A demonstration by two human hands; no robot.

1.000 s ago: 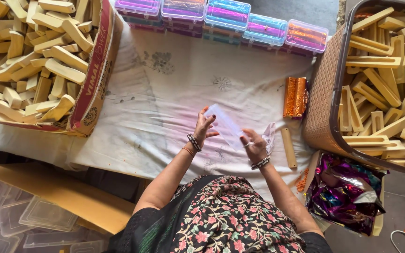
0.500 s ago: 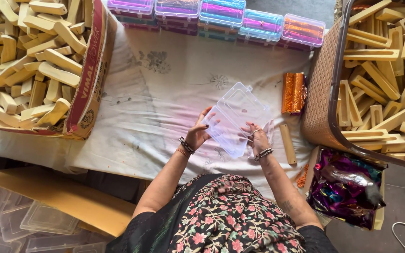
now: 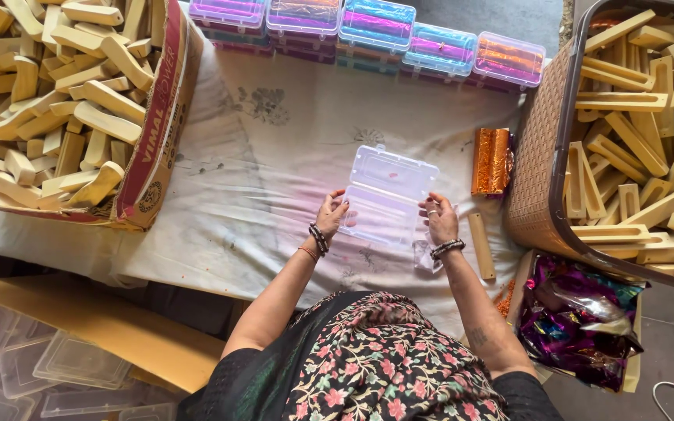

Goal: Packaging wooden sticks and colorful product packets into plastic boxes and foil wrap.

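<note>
- White cloth point(image 3: 274, 179) with faint printed flowers covers the desk, which is seen from above, with the person's patterned garment at the near edge.
- Near left: a stack of empty clear plastic trays point(image 3: 48, 366) lies below the desk's edge.
- Near right: a box of crumpled purple foil point(image 3: 579, 327) stands beside the person's right arm.
- Left hand point(image 3: 329, 217): fingers rest on the left edge of an opened clear plastic case point(image 3: 388, 199); the grip is a light pinch on that edge.
- Right hand point(image 3: 440, 220): fingers rest on the right edge of the same case; the grip is likewise narrow, holding the rim.
- Clear plastic case: lies open and flat on the cloth between the two hands, the lid folded away from the person.
- Just right of the right hand: a single pale wooden stick point(image 3: 480, 245) lies on the cloth; beyond it, a roll of orange foil point(image 3: 492, 161).
- Right: a brown woven basket point(image 3: 536, 156) holds pale wooden U-shaped pieces point(image 3: 641, 132).
- Left: a cardboard carton point(image 3: 154, 132) holds a heap of pale wooden blocks point(image 3: 56, 101).
- Far edge: a row of closed clear cases point(image 3: 376, 27) filled with coloured foil-wrapped pieces.
</note>
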